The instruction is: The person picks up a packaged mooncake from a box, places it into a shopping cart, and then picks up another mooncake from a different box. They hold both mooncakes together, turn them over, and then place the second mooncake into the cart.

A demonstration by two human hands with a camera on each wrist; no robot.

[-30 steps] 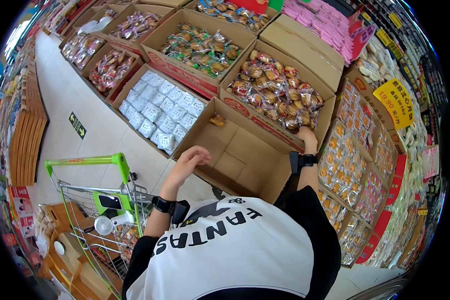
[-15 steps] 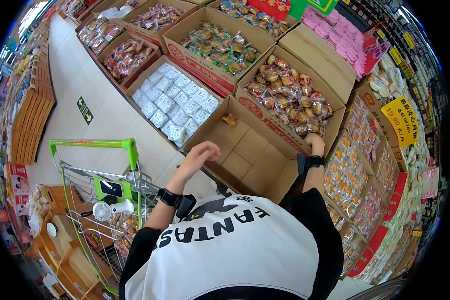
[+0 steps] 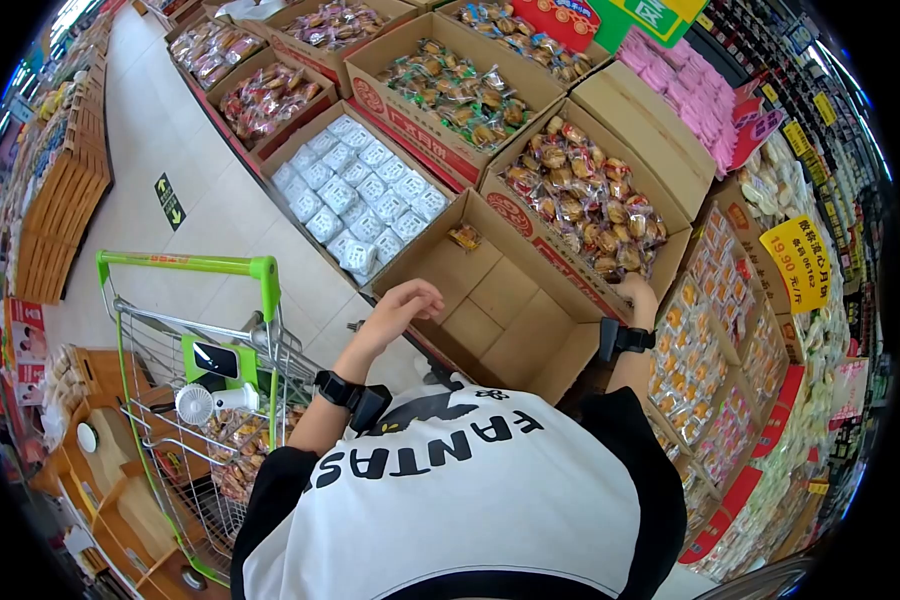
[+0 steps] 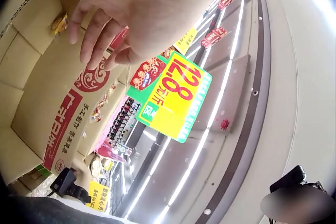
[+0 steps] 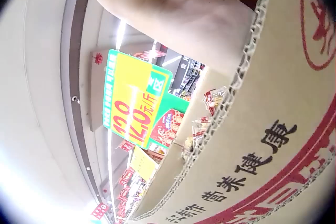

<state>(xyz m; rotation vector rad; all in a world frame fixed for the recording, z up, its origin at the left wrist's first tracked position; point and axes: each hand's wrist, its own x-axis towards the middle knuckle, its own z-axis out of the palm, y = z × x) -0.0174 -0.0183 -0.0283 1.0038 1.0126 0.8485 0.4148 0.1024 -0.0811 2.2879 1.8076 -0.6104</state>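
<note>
In the head view the right hand (image 3: 638,292) reaches over the near edge of a carton of wrapped pastries (image 3: 580,200), at its right corner; its fingertips are hidden. The right wrist view shows the palm (image 5: 199,19) beside the carton's cut edge (image 5: 231,95), fingers out of sight. Above the left edge of a nearly bare carton (image 3: 485,320), the left hand (image 3: 405,305) hovers with loosely bent fingers and holds nothing. One small wrapped pastry (image 3: 464,237) lies in that carton's far corner. The left wrist view shows the same hand (image 4: 126,14) with relaxed fingers.
A carton of white packets (image 3: 355,190) stands left of the nearly bare one. A green-handled cart (image 3: 185,263) with a phone, a small fan and bagged goods is at the left. Trays of packaged goods (image 3: 690,350) lie at the right, near a yellow price sign (image 3: 798,262).
The head view has shifted, so the cartons and cart appear moved. The right hand stays at the pastry carton's near right corner, and the left hand remains raised with its fingers loosely bent.
</note>
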